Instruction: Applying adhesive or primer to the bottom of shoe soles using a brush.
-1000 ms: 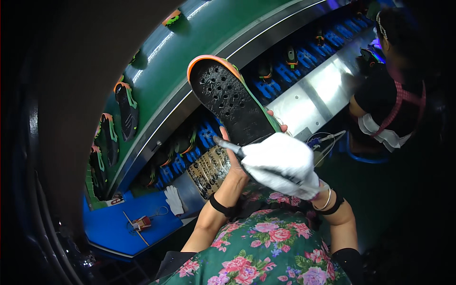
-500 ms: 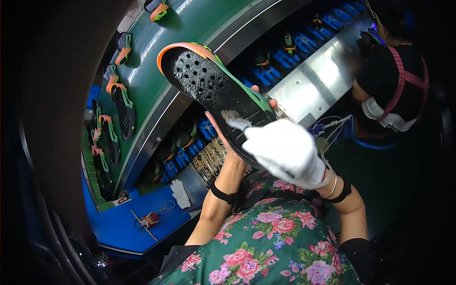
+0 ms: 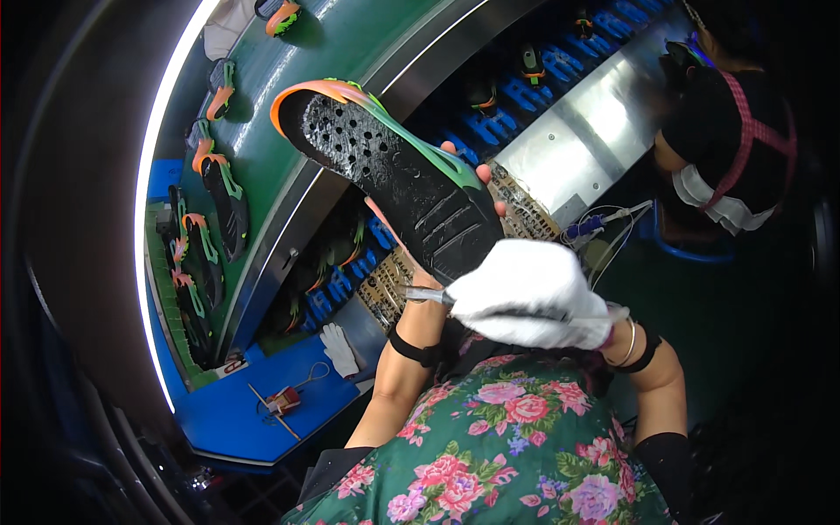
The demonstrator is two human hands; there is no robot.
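Held up before me is a black shoe sole (image 3: 411, 188) with an orange and green rim. Its perforated heel end points to the far left, and wet-looking glossy patches show on its inner face. My bare left hand (image 3: 423, 273) grips it from beneath, thumb along one edge and fingertips at the other. In a white glove, my right hand (image 3: 529, 293) is closed around a small brush (image 3: 429, 296). The bristles are off the sole, over my left wrist. The glove covers the sole's near end.
A green conveyor belt (image 3: 289, 114) carries several similar soles at left. Below it is a blue table (image 3: 236, 420) with a red block tool (image 3: 284, 401) and a white glove (image 3: 339, 350). Blue racks (image 3: 494, 127) run behind a metal plate (image 3: 569, 149). Another person (image 3: 722, 131) works at far right.
The brush has left the sole's inner face and moved toward me and slightly left, over my left wrist. The sole has shifted a little left.
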